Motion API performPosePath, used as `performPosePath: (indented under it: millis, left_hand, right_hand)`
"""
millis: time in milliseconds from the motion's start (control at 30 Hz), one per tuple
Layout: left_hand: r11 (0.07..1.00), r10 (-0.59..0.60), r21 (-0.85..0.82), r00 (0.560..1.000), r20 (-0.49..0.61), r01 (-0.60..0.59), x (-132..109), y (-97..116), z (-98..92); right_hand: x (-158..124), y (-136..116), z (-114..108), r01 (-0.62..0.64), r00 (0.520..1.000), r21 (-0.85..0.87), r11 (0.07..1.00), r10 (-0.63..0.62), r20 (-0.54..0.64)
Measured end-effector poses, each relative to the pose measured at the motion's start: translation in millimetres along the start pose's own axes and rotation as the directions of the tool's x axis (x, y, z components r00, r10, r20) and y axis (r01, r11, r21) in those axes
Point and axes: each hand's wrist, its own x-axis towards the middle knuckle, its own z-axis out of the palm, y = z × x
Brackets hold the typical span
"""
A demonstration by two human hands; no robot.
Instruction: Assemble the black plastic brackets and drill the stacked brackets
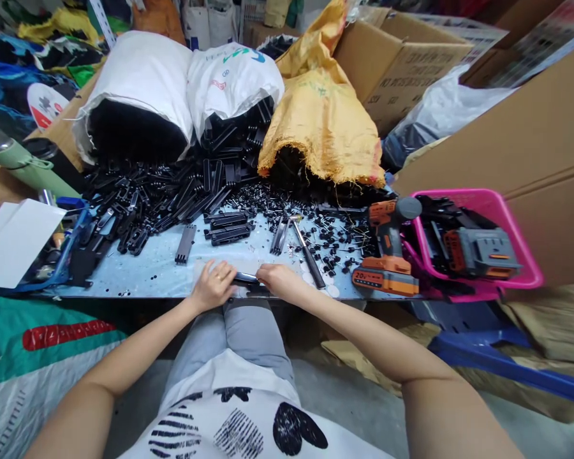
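Fingers of your left hand (213, 285) and right hand (278, 280) pinch a black part (246, 277), one hand at each end, at the near edge of the table (146, 273). Just right of your right hand lies a hammer (310, 260); a drill (388, 241) stands farther right, beside a pink basket (513, 229).

We can pass leftward along the pale-blue tabletop (134, 273); rightward, a black-handled hammer (309, 255) and an upright orange-and-black cordless drill (387, 245) block us, and heaped black plastic parts (172, 197) bar the back.
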Motion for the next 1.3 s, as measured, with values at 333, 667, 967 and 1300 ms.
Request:
performPosePath:
  millis: [333, 667, 967, 1300]
  left_hand:
    - [0.978, -0.109, -0.138, 0.946, 0.305, 0.157, 27.3, 29.5, 14.3]
    - [0.983, -0.14, -0.068, 0.928, 0.347, 0.173, 36.1, 33.3, 11.5]
    - [0.999, -0.012, -0.041, 0.927, 0.375, 0.03, 30.0, 26.3, 2.1]
    - [0.929, 0.066, -0.368, 0.995, 0.073, -0.035, 23.2, 37.2, -61.7]
  right_hand:
    - [-29.2, 36.7, 85.2, 0.194, 0.861, 0.107, 0.975, -0.117, -0.495]
    - [-28.2, 60.9, 91.6, 0.22, 0.906, -0.055, 0.974, -0.225, -0.359]
    - [-18.0, 76.5, 71.5, 0.247, 0.954, -0.168, 0.954, -0.27, -0.13]
    - [-55.5, 9.6, -7.4, 0.438, 0.874, 0.158, 0.885, -0.377, -0.307]
